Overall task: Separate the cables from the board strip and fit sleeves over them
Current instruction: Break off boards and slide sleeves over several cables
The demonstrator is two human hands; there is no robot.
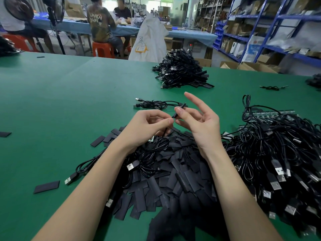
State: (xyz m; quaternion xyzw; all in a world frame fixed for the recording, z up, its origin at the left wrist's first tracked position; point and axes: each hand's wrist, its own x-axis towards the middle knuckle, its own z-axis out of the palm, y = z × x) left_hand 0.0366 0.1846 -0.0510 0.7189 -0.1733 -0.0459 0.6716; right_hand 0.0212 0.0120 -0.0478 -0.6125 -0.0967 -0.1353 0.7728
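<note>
From where I watch, both of my forearms come into view bare from the bottom edge up to the wrists; no sleeve, cuff or glove shows on either one. My left hand (149, 126) carries no ring, watch or strap that I can see, and its thumbnail is short and unpainted. My right hand (199, 122) is likewise bare, with slim fingers, short plain nails and no band at the wrist. Nothing I wear above the forearms falls inside the frame.
</note>
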